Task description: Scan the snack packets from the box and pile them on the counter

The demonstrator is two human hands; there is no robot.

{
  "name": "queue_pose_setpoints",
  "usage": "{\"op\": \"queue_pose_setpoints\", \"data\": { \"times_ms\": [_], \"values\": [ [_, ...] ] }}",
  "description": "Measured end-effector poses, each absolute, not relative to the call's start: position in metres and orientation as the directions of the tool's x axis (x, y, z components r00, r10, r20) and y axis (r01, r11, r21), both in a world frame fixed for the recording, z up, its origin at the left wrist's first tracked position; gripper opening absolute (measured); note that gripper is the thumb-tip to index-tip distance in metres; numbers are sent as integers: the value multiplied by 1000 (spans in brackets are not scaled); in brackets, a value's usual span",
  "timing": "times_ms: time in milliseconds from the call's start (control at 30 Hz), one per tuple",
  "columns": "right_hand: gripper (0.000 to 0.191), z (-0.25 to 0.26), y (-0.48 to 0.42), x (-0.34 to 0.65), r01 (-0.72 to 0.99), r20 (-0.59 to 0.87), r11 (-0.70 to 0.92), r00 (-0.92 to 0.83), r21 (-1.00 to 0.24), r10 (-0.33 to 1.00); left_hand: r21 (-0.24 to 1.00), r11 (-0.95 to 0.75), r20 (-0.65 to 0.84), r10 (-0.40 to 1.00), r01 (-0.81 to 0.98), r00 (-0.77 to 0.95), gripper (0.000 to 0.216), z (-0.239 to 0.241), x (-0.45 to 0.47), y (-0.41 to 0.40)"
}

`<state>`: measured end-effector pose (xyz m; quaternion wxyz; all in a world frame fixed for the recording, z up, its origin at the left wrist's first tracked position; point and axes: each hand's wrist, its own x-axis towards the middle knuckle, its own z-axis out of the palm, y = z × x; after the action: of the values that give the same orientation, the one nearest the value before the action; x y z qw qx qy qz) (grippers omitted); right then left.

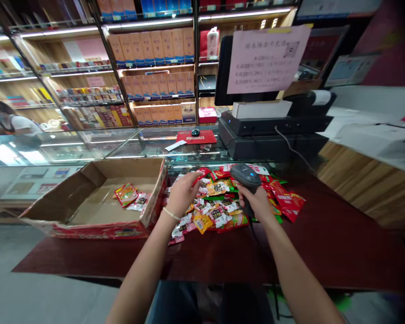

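Observation:
My right hand [256,202] is wrapped round the grip of a dark barcode scanner [245,176], whose head points down at a heap of small snack packets [219,207] on the dark red counter [324,243]. My left hand [184,191] reaches over the left side of the heap, fingers curled on a red packet [202,173] at its far edge. A thin band sits on my left wrist. The packets are red, orange, white and green.
An open cardboard box [87,216] with two packets [133,196] inside stands left of the heap. Behind are a glass display case [121,144], a till with monitor and pink notice [266,58], and product shelves [155,67]. A person [10,123] stands far left.

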<state>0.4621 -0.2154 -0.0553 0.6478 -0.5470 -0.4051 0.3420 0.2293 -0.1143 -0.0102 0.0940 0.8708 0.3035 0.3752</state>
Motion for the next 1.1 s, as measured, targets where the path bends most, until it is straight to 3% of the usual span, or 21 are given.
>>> {"op": "queue_pose_setpoints", "data": {
  "times_ms": [267,367,433,500,567,633,700,767,933,1100],
  "values": [
    [36,-53,-218,470,29,180,186,432,-982,884,275,-873,436,487,403,757,42,-70,300,-106],
    [38,-53,-217,470,35,171,173,430,-984,886,285,-865,429,500,412,752,33,-73,299,-109],
    [37,-54,-217,469,38,166,166,436,-985,884,412,-813,485,578,412,656,29,-71,290,-111],
    [37,-55,-216,467,41,161,159,434,-986,886,625,-691,522,715,363,465,23,-71,277,-109],
    [39,-58,-217,462,54,155,146,421,-988,894,856,-485,435,863,179,257,21,-74,263,-103],
    [38,-61,-217,454,86,153,129,389,-988,908,966,-227,246,956,-127,160,24,-79,252,-95],
    [33,-64,-216,444,138,148,105,349,-985,926,922,-24,96,981,-386,170,29,-85,245,-89],
    [27,-67,-215,434,212,158,94,311,-973,937,856,64,40,981,-512,190,31,-87,241,-86],
    [52,-73,-211,417,389,230,133,215,-911,949,810,112,-7,984,-576,181,29,-87,241,-86],
    [54,-80,-211,414,444,171,103,114,-890,979,758,143,-33,983,-637,182,25,-89,241,-83]
  ]
}}
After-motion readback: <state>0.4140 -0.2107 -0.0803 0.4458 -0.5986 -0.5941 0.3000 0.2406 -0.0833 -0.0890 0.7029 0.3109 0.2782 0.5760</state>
